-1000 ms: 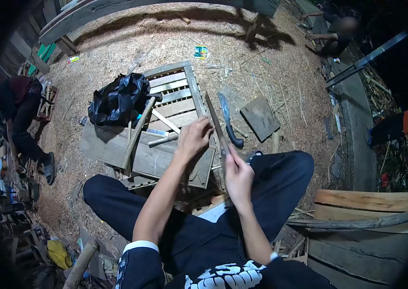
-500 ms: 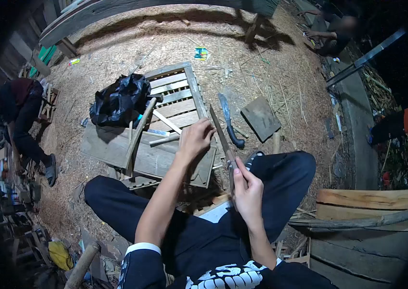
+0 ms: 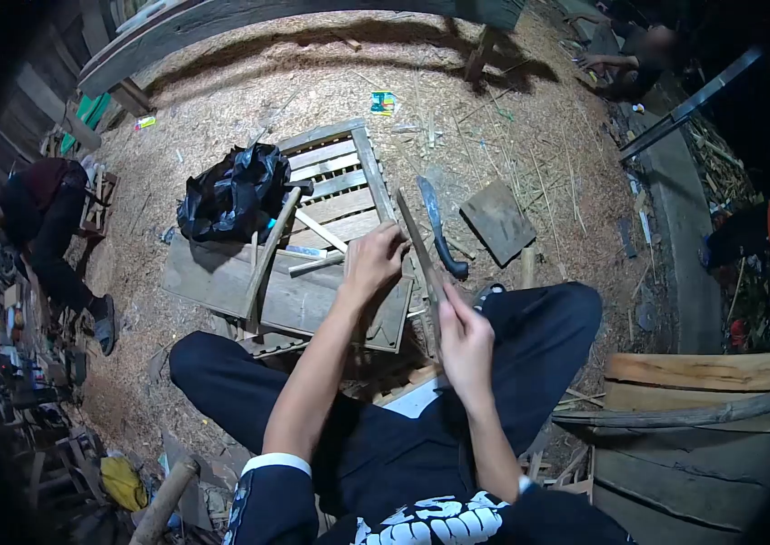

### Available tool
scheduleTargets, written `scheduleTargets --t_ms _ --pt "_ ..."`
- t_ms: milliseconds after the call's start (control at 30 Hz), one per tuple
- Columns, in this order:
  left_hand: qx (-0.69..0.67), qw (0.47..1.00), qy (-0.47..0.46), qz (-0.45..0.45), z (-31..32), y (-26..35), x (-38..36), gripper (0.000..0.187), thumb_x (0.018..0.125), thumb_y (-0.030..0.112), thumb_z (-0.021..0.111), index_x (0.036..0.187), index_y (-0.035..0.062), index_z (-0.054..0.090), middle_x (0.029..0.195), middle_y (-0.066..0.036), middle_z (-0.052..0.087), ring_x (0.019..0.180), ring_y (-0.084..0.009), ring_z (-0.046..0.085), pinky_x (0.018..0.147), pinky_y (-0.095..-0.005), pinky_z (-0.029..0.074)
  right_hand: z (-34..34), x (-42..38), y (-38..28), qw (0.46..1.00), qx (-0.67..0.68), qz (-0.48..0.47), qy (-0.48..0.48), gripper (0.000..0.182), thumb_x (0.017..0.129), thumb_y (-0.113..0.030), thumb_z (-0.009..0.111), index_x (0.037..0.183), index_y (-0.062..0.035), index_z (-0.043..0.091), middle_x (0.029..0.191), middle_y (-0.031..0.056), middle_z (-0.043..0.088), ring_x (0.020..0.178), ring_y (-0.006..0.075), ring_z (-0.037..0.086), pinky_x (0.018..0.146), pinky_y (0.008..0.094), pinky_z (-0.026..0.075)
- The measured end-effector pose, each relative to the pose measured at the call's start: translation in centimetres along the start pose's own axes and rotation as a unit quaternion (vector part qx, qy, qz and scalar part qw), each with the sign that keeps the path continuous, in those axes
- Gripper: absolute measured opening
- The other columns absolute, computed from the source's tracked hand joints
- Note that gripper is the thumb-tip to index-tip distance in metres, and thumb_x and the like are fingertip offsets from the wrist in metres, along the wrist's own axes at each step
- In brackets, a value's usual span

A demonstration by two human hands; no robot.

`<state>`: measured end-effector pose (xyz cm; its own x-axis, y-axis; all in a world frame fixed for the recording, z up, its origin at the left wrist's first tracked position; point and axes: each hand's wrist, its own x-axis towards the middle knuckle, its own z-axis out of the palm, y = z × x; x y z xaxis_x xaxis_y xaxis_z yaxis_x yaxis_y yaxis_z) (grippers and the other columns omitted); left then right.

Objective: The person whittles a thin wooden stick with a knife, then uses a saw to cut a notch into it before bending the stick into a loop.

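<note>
My right hand (image 3: 466, 341) is closed round the handle of a long, narrow-bladed knife (image 3: 417, 238), its blade slanting up and away from me. My left hand (image 3: 372, 262) is beside the blade, fingers curled together; anything between them is too small or hidden to make out. Below and left of it is a low slatted wooden table (image 3: 212, 277). On the table lie a hammer (image 3: 268, 259), thin wood strips (image 3: 321, 229) and a black plastic bag (image 3: 232, 195). A second, broader knife (image 3: 434, 218) with a black handle rests on the ground past the blade.
A square wooden board (image 3: 498, 222) lies on the shavings-covered ground. Thick planks (image 3: 703, 436) stand at my right, and a wooden beam (image 3: 294, 20) crosses the far side. One person (image 3: 53, 218) bends over at left; others are at far right.
The view has shifted slightly, so the surroundings sit a little further right. Both hands keep nearly the same places, with the right hand still gripping the knife.
</note>
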<state>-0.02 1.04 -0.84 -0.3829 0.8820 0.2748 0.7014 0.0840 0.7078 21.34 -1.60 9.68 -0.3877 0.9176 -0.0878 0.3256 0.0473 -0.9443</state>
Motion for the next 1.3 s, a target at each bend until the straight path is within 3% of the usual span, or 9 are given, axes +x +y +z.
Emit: scheduleTargets --t_ms 133,267,400,533,667,767,1000,1167,1300 --pt "0.004 1.0 0.003 -0.002 0.1 0.2 -0.2 0.015 0.092 0.017 0.077 0.097 0.0048 0.07 0.092 -0.011 0.069 0.08 -0.0322 0.071 0.067 -0.042 0.054 -0.5 -1.1 0.0 0.997 0.0 0.074 0.002 0.04 0.109 -0.02 0.059 0.137 0.0084 0.064 0.124 0.0264 0.074 0.11 0.0226 0.074 0.095 0.0326 0.054" --pt "-0.005 1.0 0.006 0.0 -0.1 0.4 0.0 0.015 0.092 0.018 0.077 0.096 0.0051 0.07 0.091 -0.011 0.069 0.079 -0.0331 0.071 0.068 -0.0427 0.055 -0.3 -0.1 0.4 0.999 -0.01 -0.033 0.018 0.039 0.108 -0.016 0.059 0.137 0.0086 0.064 0.122 0.0247 0.076 0.109 0.0202 0.074 0.092 0.0328 0.055" --pt "0.002 1.0 0.001 0.003 0.2 0.0 0.0 0.015 0.092 0.018 0.076 0.096 0.0048 0.07 0.091 -0.011 0.069 0.081 -0.034 0.071 0.069 -0.0432 0.055 -0.5 -1.3 0.0 0.998 -0.014 0.059 -0.008 0.041 0.109 -0.019 0.058 0.138 0.0099 0.063 0.128 0.0263 0.072 0.116 0.0256 0.073 0.099 0.0352 0.054" --pt "-0.005 1.0 0.006 0.005 -0.1 0.2 -0.1 0.015 0.092 0.017 0.076 0.097 0.0048 0.069 0.093 -0.011 0.069 0.082 -0.0353 0.07 0.069 -0.0441 0.054 1.1 1.1 0.0 0.998 -0.024 -0.044 0.025 0.038 0.107 -0.012 0.059 0.138 0.0098 0.063 0.125 0.0261 0.074 0.113 0.021 0.072 0.096 0.0346 0.055" --pt "0.008 1.0 0.017 0.001 0.6 0.0 -0.7 0.016 0.092 0.018 0.076 0.098 0.0045 0.069 0.094 -0.012 0.069 0.083 -0.0364 0.07 0.069 -0.0445 0.054 -0.5 -2.0 1.3 0.999 0.01 0.041 -0.001 0.041 0.108 -0.019 0.059 0.137 0.0098 0.063 0.129 0.0281 0.071 0.12 0.026 0.071 0.102 0.0351 0.052" --pt "-0.016 1.0 -0.015 -0.014 -0.2 0.4 0.0 0.016 0.092 0.017 0.076 0.099 0.0042 0.069 0.095 -0.013 0.069 0.085 -0.0379 0.07 0.07 -0.0461 0.055 1.2 1.4 0.2 1.0 -0.027 -0.005 0.015 0.039 0.107 -0.014 0.059 0.139 0.0093 0.062 0.128 0.0251 0.073 0.111 0.0169 0.071 0.092 0.0325 0.056" --pt "-0.013 1.0 -0.013 -0.015 -0.4 0.6 -0.1 0.017 0.092 0.017 0.075 0.097 0.0033 0.067 0.094 -0.013 0.068 0.086 -0.0377 0.07 0.073 -0.0465 0.054 0.0 0.8 -0.1 0.996 -0.024 0.077 -0.022 0.042 0.109 -0.02 0.057 0.141 0.0074 0.061 0.123 0.0253 0.075 0.105 0.0139 0.072 0.087 0.0311 0.056" --pt "-0.004 1.0 0.012 0.007 -0.1 0.2 0.4 0.019 0.092 0.019 0.075 0.097 0.003 0.067 0.095 -0.014 0.068 0.086 -0.0384 0.069 0.071 -0.0469 0.054 -1.3 -1.9 0.8 0.996 -0.062 -0.063 0.014 0.041 0.107 -0.018 0.059 0.141 0.0055 0.062 0.12 0.0257 0.076 0.106 0.0138 0.072 0.089 0.0334 0.055" --pt "0.004 1.0 0.012 0.016 0.1 0.0 -0.3 0.02 0.092 0.02 0.076 0.098 0.0035 0.067 0.097 -0.013 0.069 0.087 -0.0391 0.069 0.071 -0.0477 0.055 1.1 1.6 0.7 0.999 0.018 0.036 0.016 0.041 0.107 -0.02 0.06 0.139 0.0051 0.064 0.1 0.0159 0.079 0.084 0.0078 0.064 0.075 0.0291 0.053"
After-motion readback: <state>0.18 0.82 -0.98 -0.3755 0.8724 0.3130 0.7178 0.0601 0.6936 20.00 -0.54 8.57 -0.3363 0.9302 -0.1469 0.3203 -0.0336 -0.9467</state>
